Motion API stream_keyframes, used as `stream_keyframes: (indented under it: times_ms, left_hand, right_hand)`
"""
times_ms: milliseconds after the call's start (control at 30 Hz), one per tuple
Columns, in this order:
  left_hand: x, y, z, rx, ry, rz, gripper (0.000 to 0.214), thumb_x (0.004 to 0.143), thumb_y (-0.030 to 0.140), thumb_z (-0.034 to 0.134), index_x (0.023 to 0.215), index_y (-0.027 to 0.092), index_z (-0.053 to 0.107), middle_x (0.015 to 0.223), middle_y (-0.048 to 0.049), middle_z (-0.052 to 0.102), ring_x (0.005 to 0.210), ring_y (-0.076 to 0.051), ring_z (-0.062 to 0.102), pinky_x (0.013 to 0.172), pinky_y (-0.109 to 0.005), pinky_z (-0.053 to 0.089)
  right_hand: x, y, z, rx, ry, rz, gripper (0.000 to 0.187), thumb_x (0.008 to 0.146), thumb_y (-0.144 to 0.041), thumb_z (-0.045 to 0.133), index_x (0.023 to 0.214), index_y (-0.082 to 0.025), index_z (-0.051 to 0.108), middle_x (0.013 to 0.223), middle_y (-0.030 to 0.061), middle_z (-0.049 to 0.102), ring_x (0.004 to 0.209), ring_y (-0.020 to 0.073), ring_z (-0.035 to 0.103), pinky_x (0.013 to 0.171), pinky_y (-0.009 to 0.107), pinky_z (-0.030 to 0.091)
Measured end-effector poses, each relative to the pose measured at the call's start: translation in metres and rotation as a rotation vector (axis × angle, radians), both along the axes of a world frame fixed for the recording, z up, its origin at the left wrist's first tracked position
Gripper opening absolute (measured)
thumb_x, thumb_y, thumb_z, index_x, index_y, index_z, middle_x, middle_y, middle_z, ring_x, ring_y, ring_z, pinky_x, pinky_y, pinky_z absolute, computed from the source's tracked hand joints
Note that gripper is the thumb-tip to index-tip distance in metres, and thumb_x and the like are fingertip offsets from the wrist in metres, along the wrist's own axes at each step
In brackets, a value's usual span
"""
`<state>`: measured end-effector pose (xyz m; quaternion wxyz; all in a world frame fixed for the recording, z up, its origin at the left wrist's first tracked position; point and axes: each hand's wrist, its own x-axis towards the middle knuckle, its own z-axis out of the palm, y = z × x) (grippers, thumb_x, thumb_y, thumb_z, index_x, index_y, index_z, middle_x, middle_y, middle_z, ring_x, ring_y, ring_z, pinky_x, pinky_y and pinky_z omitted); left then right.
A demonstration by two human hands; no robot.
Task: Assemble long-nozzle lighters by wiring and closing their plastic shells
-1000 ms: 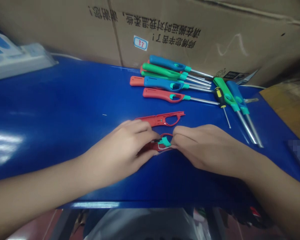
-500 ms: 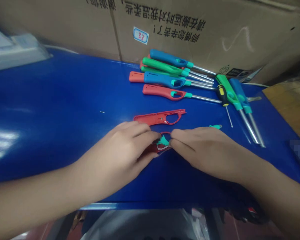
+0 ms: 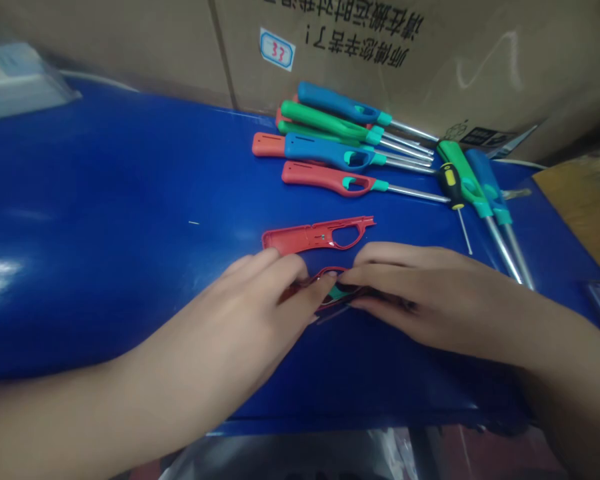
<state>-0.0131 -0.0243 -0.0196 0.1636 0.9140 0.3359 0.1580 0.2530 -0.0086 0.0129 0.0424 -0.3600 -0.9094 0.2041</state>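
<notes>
Both hands are at a red lighter casing half (image 3: 333, 270) low in the middle of the blue table. My left hand (image 3: 260, 293) is closed on its left part, with the thumb pressing at a teal trigger piece (image 3: 336, 292) inside. My right hand (image 3: 410, 287) grips the casing's right end between its fingers. My fingers cover much of the casing. Just beyond them lies the other red casing half (image 3: 300, 238), its hollow inner side up.
Several assembled stick lighters (image 3: 330, 177) in red, blue and green lie beyond. A black and yellow screwdriver (image 3: 451, 183) rests by two more lighters at the right. A cardboard box (image 3: 180, 53) stands along the back; a white object (image 3: 20, 80) is far left.
My left thumb has moved onto the teal piece, which is now more covered. My right hand has shifted slightly along the casing's right end. The view has moved a little.
</notes>
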Motion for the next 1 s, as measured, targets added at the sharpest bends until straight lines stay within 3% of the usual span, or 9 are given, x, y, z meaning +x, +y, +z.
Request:
stream_keyframes:
  times_ms: [133, 267, 400, 500, 667, 767, 833, 933, 1000]
  left_hand:
    - [-0.002, -0.002, -0.003, 0.043, 0.065, -0.029, 0.034, 0.111, 0.030, 0.044, 0.139, 0.022, 0.062, 0.106, -0.0073, 0.060, 0.091, -0.024, 0.056, 0.076, -0.039, 0.048]
    - [-0.003, -0.003, -0.008, 0.164, 0.137, -0.060, 0.035, 0.110, 0.027, 0.043, 0.141, 0.021, 0.059, 0.109, -0.0082, 0.057, 0.092, -0.026, 0.055, 0.074, -0.041, 0.048]
    - [-0.001, -0.005, -0.009, 0.275, 0.202, -0.080, 0.040, 0.105, 0.018, 0.046, 0.143, 0.014, 0.057, 0.104, -0.0096, 0.058, 0.089, -0.028, 0.056, 0.071, -0.044, 0.052]
    - [-0.001, -0.008, -0.006, 0.331, 0.235, -0.116, 0.056, 0.096, 0.007, 0.042, 0.151, 0.006, 0.050, 0.110, -0.0152, 0.060, 0.095, -0.033, 0.058, 0.074, -0.048, 0.056]
    - [-0.001, -0.009, -0.003, 0.308, 0.239, -0.111, 0.053, 0.096, 0.008, 0.040, 0.147, 0.008, 0.055, 0.109, -0.0152, 0.061, 0.092, -0.032, 0.059, 0.073, -0.046, 0.058]
    - [-0.003, -0.006, -0.003, 0.191, 0.169, -0.057, 0.044, 0.103, 0.015, 0.044, 0.145, 0.015, 0.057, 0.108, -0.0113, 0.060, 0.092, -0.028, 0.058, 0.075, -0.041, 0.057]
    - [-0.005, -0.003, -0.003, 0.102, 0.102, -0.083, 0.050, 0.103, 0.016, 0.049, 0.153, 0.014, 0.049, 0.111, -0.0112, 0.060, 0.096, -0.027, 0.058, 0.083, -0.041, 0.057]
    - [-0.007, 0.001, -0.002, 0.084, 0.018, -0.074, 0.046, 0.103, 0.013, 0.052, 0.148, 0.010, 0.053, 0.109, -0.0109, 0.062, 0.094, -0.025, 0.058, 0.081, -0.039, 0.055]
    - [-0.007, 0.003, -0.001, 0.097, -0.014, -0.057, 0.038, 0.104, 0.013, 0.052, 0.142, 0.009, 0.058, 0.106, -0.0103, 0.063, 0.091, -0.025, 0.059, 0.079, -0.039, 0.053]
  right_hand:
    - [0.001, 0.003, 0.005, -0.106, 0.034, -0.030, 0.013, 0.103, -0.028, 0.061, 0.112, -0.025, 0.071, 0.110, 0.0039, 0.071, 0.091, 0.0177, 0.069, 0.076, 0.030, 0.050]
    - [0.000, 0.007, 0.004, -0.116, 0.086, -0.012, 0.013, 0.105, -0.028, 0.059, 0.105, -0.023, 0.071, 0.105, 0.0043, 0.070, 0.092, 0.0182, 0.067, 0.078, 0.032, 0.050]
    - [-0.001, 0.011, -0.002, -0.098, 0.128, 0.016, 0.017, 0.107, -0.025, 0.054, 0.101, -0.020, 0.070, 0.100, 0.0043, 0.070, 0.090, 0.0176, 0.066, 0.079, 0.031, 0.048]
    - [-0.003, 0.013, -0.004, -0.099, 0.141, 0.012, 0.015, 0.106, -0.022, 0.056, 0.101, -0.019, 0.070, 0.097, 0.0033, 0.069, 0.088, 0.0162, 0.065, 0.077, 0.030, 0.046]
    - [-0.004, 0.012, -0.003, -0.092, 0.135, -0.001, 0.012, 0.104, -0.017, 0.058, 0.100, -0.019, 0.070, 0.095, 0.0010, 0.069, 0.087, 0.0132, 0.065, 0.076, 0.026, 0.046]
    - [-0.004, 0.007, -0.003, 0.009, 0.057, 0.064, 0.018, 0.107, -0.020, 0.054, 0.101, -0.019, 0.071, 0.098, 0.0025, 0.069, 0.085, 0.0145, 0.065, 0.071, 0.028, 0.043]
    - [-0.007, 0.003, -0.003, 0.141, -0.023, 0.124, 0.024, 0.108, -0.019, 0.049, 0.098, -0.017, 0.071, 0.091, 0.0025, 0.066, 0.074, 0.0151, 0.060, 0.063, 0.031, 0.037]
    - [-0.012, -0.001, -0.004, 0.288, -0.095, 0.164, 0.031, 0.108, -0.013, 0.042, 0.090, -0.017, 0.068, 0.079, 0.0001, 0.059, 0.063, 0.0152, 0.051, 0.058, 0.032, 0.031]
    - [-0.015, -0.001, -0.006, 0.309, -0.100, 0.152, 0.033, 0.108, -0.012, 0.039, 0.088, -0.018, 0.065, 0.075, -0.0016, 0.055, 0.060, 0.0149, 0.047, 0.056, 0.032, 0.029]
